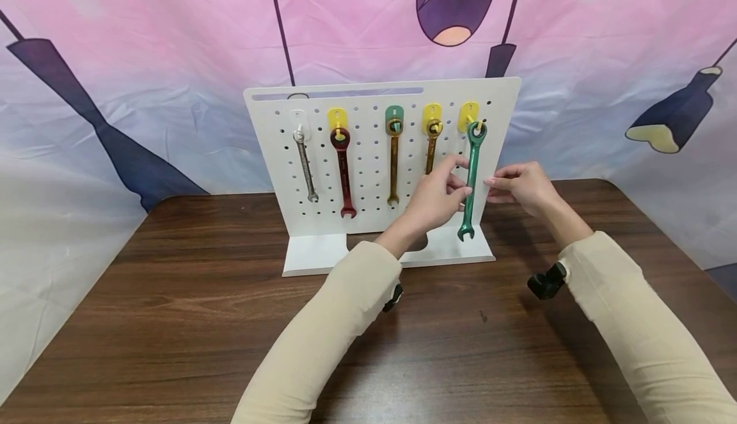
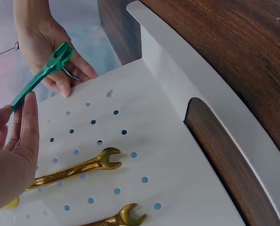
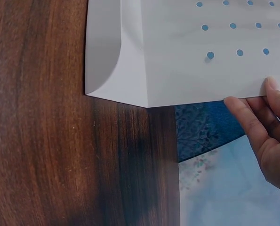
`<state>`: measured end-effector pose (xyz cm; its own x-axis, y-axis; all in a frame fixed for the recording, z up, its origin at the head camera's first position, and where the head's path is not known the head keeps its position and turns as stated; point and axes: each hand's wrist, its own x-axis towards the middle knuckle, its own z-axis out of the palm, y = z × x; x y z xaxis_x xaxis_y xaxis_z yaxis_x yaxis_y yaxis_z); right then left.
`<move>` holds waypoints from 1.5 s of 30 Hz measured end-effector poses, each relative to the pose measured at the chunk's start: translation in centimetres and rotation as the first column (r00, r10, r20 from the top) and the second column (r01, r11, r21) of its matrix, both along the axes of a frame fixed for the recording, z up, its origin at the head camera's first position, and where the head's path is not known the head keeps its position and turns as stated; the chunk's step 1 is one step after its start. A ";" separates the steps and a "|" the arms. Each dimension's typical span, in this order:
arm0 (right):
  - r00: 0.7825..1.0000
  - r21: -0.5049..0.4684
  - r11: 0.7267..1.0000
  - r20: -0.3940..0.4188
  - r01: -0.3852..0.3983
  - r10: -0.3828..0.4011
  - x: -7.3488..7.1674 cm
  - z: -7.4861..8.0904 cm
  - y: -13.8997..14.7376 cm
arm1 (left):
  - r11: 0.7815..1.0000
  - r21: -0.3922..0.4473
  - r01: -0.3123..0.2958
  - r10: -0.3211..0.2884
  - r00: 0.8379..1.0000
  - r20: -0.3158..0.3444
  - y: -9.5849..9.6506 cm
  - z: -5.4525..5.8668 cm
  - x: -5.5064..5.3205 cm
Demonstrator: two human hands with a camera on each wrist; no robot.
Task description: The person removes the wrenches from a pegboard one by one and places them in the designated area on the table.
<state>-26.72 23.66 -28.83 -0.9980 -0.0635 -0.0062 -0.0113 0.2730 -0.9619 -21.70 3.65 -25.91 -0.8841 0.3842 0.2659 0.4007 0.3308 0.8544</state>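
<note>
My left hand (image 1: 434, 197) pinches the shaft of a green combination wrench (image 1: 471, 171) between thumb and fingers. The wrench's ring end is at a yellow hook (image 1: 470, 114) on a white pegboard (image 1: 368, 155), and its open end points down. In the left wrist view the fingers lie along the green wrench (image 2: 34, 82). At the board's right edge, my right hand (image 1: 521, 187) pinches the panel, thumb in front. The right wrist view shows this hand (image 3: 267, 127) on the edge too, its other fingers partly behind the panel.
Left of the green wrench hang two golden wrenches (image 1: 394, 162) (image 1: 431, 149), a dark red wrench (image 1: 343, 171) and a small silver wrench (image 1: 306, 165). The pegboard's white foot (image 1: 316, 254) stands on a brown wooden table (image 1: 219, 309). A patterned cloth (image 1: 173, 123) hangs behind.
</note>
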 end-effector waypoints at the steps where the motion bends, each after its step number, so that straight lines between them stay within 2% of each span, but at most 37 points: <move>1: 1.000 0.000 1.000 0.000 0.001 -0.001 0.0 0.0 0.0 | 1.000 0.003 0.003 -0.003 1.000 -0.003 0.1 0.0 0.0; 5: 1.000 -0.011 1.000 0.001 -0.002 0.002 0.1 0.0 0.1 | 1.000 0.009 0.015 -0.015 1.000 -0.005 0.1 0.2 0.2; 12: 1.000 0.011 1.000 -0.002 -0.001 0.001 0.0 -0.1 0.1 | 0.998 0.053 0.038 -0.040 0.998 0.041 0.2 0.9 0.8; 16: 1.000 -0.008 1.000 -0.003 -0.005 0.005 0.0 0.0 0.1 | 0.996 0.073 0.051 -0.055 0.997 0.051 0.3 1.2 1.2; 35: 1.000 -0.058 0.998 0.004 -0.024 0.024 0.0 0.0 0.2 | 0.992 0.102 0.078 -0.080 0.997 0.020 0.3 2.1 1.5; 42: 1.000 -0.051 0.998 0.004 -0.026 0.026 0.1 -0.1 0.1 | 0.989 0.122 0.089 -0.097 0.994 0.057 0.0 2.4 2.0; 45: 1.000 -0.037 0.999 0.000 -0.025 0.025 0.0 0.0 0.1 | 0.990 0.105 0.092 -0.099 0.993 0.064 -0.2 2.4 2.3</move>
